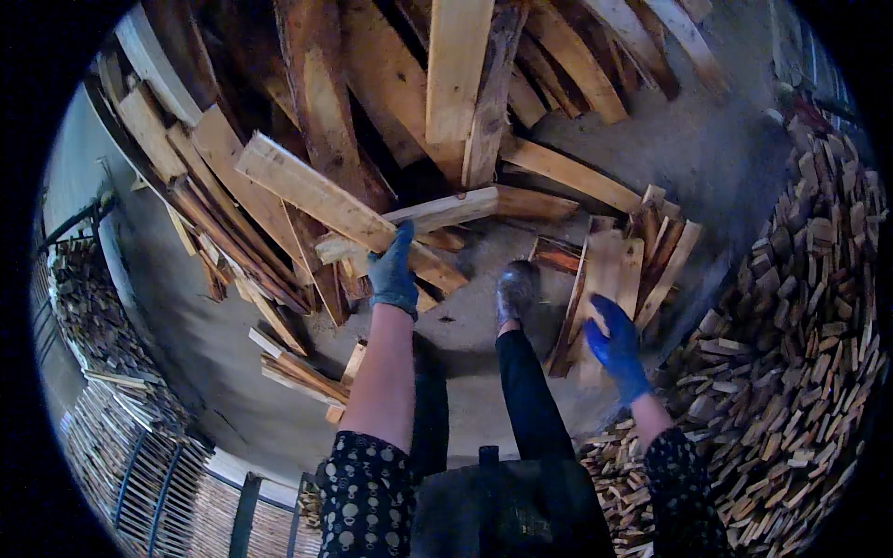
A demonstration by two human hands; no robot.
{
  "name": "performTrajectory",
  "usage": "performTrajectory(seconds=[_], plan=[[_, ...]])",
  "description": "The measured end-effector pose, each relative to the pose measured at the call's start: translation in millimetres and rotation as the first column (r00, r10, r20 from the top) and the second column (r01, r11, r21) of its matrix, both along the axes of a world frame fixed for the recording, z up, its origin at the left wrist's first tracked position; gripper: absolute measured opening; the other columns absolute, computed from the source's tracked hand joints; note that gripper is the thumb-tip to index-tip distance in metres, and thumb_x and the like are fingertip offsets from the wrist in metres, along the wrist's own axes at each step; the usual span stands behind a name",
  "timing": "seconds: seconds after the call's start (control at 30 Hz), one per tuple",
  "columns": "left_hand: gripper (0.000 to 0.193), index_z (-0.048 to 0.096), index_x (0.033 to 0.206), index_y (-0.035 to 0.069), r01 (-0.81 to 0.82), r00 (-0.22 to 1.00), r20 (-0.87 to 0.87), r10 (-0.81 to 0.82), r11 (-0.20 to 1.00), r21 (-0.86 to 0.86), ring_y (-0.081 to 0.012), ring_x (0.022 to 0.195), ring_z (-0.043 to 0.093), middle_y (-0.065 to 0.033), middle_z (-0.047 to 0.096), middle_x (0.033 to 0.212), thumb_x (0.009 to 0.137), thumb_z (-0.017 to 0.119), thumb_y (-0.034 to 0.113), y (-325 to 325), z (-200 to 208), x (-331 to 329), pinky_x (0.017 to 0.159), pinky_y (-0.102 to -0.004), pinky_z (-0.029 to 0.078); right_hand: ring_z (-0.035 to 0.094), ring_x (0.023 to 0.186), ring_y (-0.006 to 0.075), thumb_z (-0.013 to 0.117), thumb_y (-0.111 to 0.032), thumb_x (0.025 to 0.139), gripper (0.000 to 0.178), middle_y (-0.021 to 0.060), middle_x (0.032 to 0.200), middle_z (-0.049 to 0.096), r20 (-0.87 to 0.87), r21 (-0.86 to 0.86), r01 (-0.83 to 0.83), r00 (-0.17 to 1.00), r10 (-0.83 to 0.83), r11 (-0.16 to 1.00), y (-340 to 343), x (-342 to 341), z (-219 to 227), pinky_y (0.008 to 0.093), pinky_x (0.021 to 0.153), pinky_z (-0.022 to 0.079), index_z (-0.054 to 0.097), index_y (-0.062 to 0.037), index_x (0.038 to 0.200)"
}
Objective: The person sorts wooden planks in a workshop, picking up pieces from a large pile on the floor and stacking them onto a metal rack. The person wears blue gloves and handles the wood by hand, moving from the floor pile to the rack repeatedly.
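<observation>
The fingers [402,240] of the left hand [393,279], gloved in blue, are closed around a sawn board [316,191] near its lower end; the board slants up and leftward in front of the heap. The fingers [609,312] of the right hand [618,346] are open and spread; I cannot tell from here whether they touch the wood below.

Largest in my view is the grey floor [651,149]. On it, ahead of the wearer, lies a broad heap of long boards [321,102], some with bark edges, overlapping at many angles. A dense pile of split wood [791,316] fills the right side.

For containers, I make out a blue-barred rack [130,474] at lower left, with pale slats stacked close behind its bars. Beside it, a dark post [244,516] stands between more stacked slats. At the bottom edge I see a dark boxy shape [502,507]; I cannot tell whether it holds anything.

Smaller things follow: a cluster of shorter boards [606,265] just beyond the right hand, a pale plank [451,210] crossing behind the held board, a few short offcuts [299,369] left of the left forearm, and a scuffed boot [517,293] between the hands.
</observation>
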State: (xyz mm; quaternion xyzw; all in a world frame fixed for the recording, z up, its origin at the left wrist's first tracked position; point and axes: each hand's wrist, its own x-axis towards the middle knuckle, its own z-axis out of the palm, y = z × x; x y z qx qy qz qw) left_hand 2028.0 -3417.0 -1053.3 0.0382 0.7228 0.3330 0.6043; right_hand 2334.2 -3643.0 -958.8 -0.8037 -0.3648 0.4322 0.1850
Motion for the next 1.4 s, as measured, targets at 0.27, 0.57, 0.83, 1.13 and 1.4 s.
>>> performTrajectory(seconds=[0.27,0.57,0.83,1.13,1.4], plan=[[0.036,0.060,0.110,-0.003,0.425,0.902,0.043,-0.429,0.902,0.073,-0.0128,0.091,0.059,-0.0060,0.064,0.104,0.082,0.071,0.018,-28.3,71.0,-21.2,0.082,-0.0292,0.048,0.052,0.114,0.0315,0.063,-0.026,0.078,0.052,0.0153,0.122,0.056,0.350,0.278,-0.675,0.734,0.582,0.684,246.1,-122.3,-54.5,0.0444,0.095,0.041,0.052,-0.0097,0.126],[0.044,0.048,0.126,0.000,-0.051,0.849,0.519,0.098,0.993,-0.104,-0.0241,0.101,0.061,-0.0131,0.062,0.110,0.085,0.062,0.010,-67.9,179.1,-65.5,0.089,-0.0354,0.050,0.061,0.094,0.0248,0.067,-0.031,0.079,0.039,0.0130,0.096,0.063,-0.069,-0.153,-0.866,0.491,0.869,0.477,235.4,-138.3,-40.4,0.0381,0.080,0.049,0.062,-0.0047,0.107],[0.048,0.043,0.129,-0.001,-0.301,0.861,0.395,0.321,0.947,-0.114,-0.0298,0.102,0.061,-0.0183,0.059,0.115,0.086,0.060,0.008,-118.1,232.7,-134.1,0.091,-0.0396,0.049,0.056,0.104,0.0165,0.070,-0.026,0.081,0.059,0.0059,0.114,0.059,-0.734,-0.473,-0.262,0.646,-0.211,0.841,155.4,-142.8,68.3,0.0312,0.093,0.044,0.049,-0.0007,0.129],[0.031,0.056,0.115,0.002,-0.335,0.942,-0.056,0.331,0.940,-0.071,-0.0184,0.083,0.062,-0.0083,0.064,0.100,0.084,0.059,0.002,-251.7,191.9,-268.7,0.074,-0.0310,0.052,0.060,0.097,0.0178,0.064,-0.018,0.084,0.044,0.0074,0.107,0.061,-0.735,-0.454,-0.274,0.653,-0.183,0.848,165.5,-223.7,99.7,0.0327,0.088,0.048,0.052,-0.0008,0.122],[0.028,0.056,0.113,0.000,-0.259,0.893,-0.427,0.141,0.938,-0.231,-0.0131,0.079,0.059,-0.0042,0.063,0.097,0.084,0.059,0.001,-364.7,162.2,-342.9,0.069,-0.0268,0.048,0.058,0.104,0.0189,0.067,-0.018,0.082,0.051,0.0074,0.111,0.061,-0.833,-0.436,-0.419,0.523,-0.181,0.796,149.5,-314.4,107.4,0.0327,0.096,0.043,0.049,-0.0010,0.126]])
